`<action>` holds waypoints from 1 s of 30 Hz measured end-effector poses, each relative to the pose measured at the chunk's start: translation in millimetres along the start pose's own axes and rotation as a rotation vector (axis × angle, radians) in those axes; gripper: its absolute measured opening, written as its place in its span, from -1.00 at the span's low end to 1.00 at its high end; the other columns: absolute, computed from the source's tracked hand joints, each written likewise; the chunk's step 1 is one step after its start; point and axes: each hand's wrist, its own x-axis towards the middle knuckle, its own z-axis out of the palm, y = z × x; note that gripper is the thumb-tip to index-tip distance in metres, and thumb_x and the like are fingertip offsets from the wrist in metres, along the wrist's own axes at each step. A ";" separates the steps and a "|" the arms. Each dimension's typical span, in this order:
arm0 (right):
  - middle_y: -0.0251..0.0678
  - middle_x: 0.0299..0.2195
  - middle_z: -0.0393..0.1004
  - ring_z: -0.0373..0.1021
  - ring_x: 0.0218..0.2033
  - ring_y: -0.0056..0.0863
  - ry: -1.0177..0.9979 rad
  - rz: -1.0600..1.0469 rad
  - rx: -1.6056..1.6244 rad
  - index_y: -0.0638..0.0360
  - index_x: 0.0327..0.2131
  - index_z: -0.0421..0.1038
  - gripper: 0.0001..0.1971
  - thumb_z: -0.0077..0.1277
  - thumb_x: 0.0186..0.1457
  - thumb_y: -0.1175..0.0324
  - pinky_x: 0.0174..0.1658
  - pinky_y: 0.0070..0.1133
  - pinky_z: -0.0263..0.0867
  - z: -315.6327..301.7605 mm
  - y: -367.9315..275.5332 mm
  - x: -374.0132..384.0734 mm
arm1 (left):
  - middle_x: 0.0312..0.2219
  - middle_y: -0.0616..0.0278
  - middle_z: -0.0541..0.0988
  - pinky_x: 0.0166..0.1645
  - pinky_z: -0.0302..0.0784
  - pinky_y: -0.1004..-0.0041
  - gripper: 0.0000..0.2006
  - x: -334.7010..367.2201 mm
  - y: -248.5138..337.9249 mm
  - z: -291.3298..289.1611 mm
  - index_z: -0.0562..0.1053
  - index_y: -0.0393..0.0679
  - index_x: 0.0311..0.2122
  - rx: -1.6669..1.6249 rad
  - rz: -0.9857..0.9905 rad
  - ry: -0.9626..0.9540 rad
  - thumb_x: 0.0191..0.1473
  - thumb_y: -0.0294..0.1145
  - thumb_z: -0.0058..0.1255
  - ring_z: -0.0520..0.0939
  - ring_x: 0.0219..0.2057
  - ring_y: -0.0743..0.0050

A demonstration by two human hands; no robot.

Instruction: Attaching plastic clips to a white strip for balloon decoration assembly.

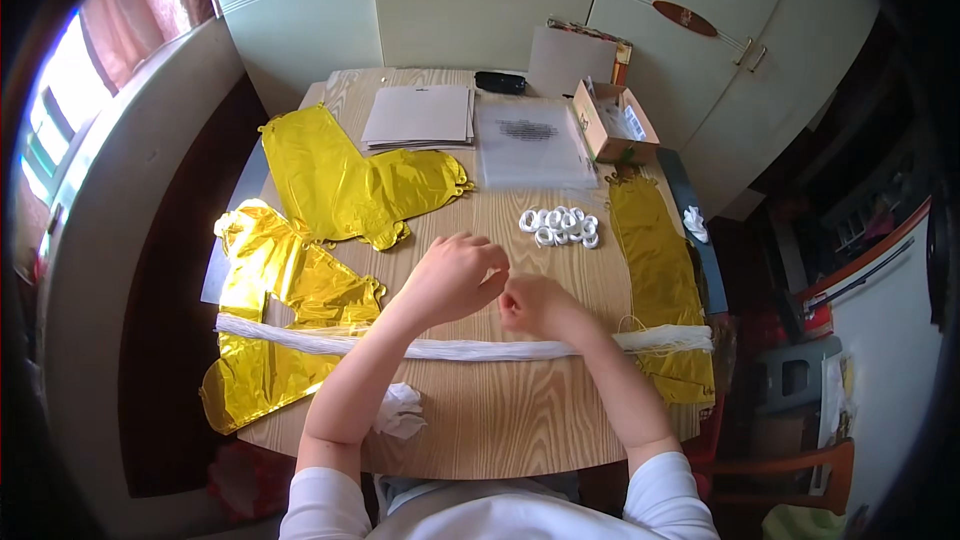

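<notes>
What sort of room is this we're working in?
Probably a room in a home, doubling as a workspace: pale cabinets line the far wall, a pink curtain hangs by the window, and the wood-grain table holds yellow foil pieces and a bundle of white strands.

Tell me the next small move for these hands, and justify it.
Probably ease the right hand slightly away from the left hand. Both have bent fingers and sit close together over the table, beyond the bundle of white strands, and whether anything thin runs between them cannot be made out. A slightly wider gap might show it.
</notes>
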 end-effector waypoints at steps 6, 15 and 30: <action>-0.32 -0.62 0.42 0.36 -0.56 -0.61 0.201 -0.075 0.279 0.27 -0.52 0.35 -0.91 0.02 -0.13 0.47 -0.42 -0.63 0.29 -50.7 -16.0 -13.4 | -0.57 0.11 0.55 -0.36 0.46 0.38 -0.78 -4.4 -1.7 -14.1 0.48 -0.22 -0.41 -0.313 -0.104 -0.268 0.00 -0.27 -0.05 0.58 -0.50 0.21; -0.36 -0.11 0.20 0.17 -0.01 -0.61 0.029 -0.402 1.196 0.18 -0.10 0.10 -0.64 -0.10 -0.01 0.47 -0.07 -0.61 0.20 -23.5 -15.2 -12.2 | -0.06 0.05 0.30 0.10 0.04 0.15 -0.90 -2.0 21.7 -19.3 0.52 -0.11 -0.39 -0.648 -0.008 0.103 -0.04 -0.36 0.07 0.15 0.11 0.11; -0.50 -0.66 0.27 0.16 -0.68 -0.77 0.328 -0.367 0.714 0.18 -0.38 0.36 -0.79 -0.17 0.17 0.26 -0.57 -0.75 0.13 -25.8 -32.1 -19.8 | -0.48 0.27 0.53 -0.22 0.28 0.57 -0.85 1.8 26.6 -24.9 0.43 -0.30 -0.32 -0.799 -0.052 0.488 0.07 -0.46 -0.14 0.44 -0.34 0.56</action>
